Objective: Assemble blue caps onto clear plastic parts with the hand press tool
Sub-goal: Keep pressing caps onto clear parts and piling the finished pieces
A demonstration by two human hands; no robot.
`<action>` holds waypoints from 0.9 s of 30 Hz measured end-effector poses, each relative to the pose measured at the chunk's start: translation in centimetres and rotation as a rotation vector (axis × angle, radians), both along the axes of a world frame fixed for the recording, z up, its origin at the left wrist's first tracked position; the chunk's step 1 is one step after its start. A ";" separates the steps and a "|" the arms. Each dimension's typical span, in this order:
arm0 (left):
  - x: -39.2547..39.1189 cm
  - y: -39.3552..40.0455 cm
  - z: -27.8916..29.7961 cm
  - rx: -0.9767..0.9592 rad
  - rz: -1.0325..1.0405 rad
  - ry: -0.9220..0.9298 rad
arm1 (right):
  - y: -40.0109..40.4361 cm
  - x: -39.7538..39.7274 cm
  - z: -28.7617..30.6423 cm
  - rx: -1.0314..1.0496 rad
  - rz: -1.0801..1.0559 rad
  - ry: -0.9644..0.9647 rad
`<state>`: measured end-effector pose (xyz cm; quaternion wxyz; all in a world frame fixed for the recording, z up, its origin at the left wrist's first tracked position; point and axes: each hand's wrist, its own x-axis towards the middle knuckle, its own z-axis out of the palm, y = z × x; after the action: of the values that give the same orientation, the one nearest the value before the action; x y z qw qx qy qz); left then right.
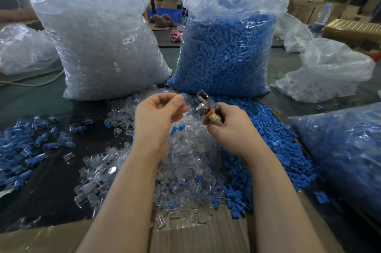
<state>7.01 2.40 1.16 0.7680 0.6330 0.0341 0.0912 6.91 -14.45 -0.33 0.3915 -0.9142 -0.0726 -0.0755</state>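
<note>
Behind the dark tabletop (51,180) we see a cluttered workshop with cardboard boxes, a blue crate (167,14) and a water bottle (320,18). We take the hand press tool (207,106) as our landmark. Our right hand (231,129) holds it with fingers curled round its handles, its metal head pointing up and away from us. Just left of the tool, our left hand (158,114) pinches one blue cap (183,95) at its fingertips, together with what looks like a clear part, though blur keeps us from being sure.

Two tall bags stand beyond the tool: one bag of clear parts (99,36) to its far left, labelled SJ-017, and one bag of blue caps (228,46) directly behind it. A third filled bag (346,149) lies to the tool's right. Below the tool spreads one heap of loose clear parts (185,160); to its right, one heap of loose blue caps (274,139). Far left of the tool lies a scatter of assembled pieces (24,145), too many to count. Cardboard (195,236) sits nearest us.
</note>
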 end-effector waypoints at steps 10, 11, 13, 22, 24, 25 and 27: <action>0.8 10.0 -1.0 -0.916 0.496 0.287 | -1.3 0.4 -0.4 -0.106 -0.142 -0.029; 0.7 10.7 -1.5 -0.951 0.515 0.277 | -1.3 0.4 -0.4 -0.112 -0.141 -0.027; 0.4 11.3 -2.5 -0.941 0.483 0.248 | -1.3 0.4 -0.4 -0.122 -0.143 -0.023; 0.7 11.8 -1.1 -1.109 0.667 0.150 | -1.5 0.6 -0.6 -0.147 -0.176 -0.012; 0.7 11.2 -0.9 -1.068 0.682 0.148 | -1.5 0.7 -0.6 -0.153 -0.180 -0.015; 0.7 10.6 -0.7 -1.035 0.686 0.149 | -1.5 0.7 -0.7 -0.156 -0.178 -0.016; 0.9 9.0 0.0 -0.868 0.673 0.171 | -1.4 0.6 -0.7 -0.167 -0.167 -0.025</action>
<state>7.95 11.41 1.17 0.8812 0.2178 0.3311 0.2576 7.50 -15.85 -1.00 0.3055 -0.9454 -0.0074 -0.1130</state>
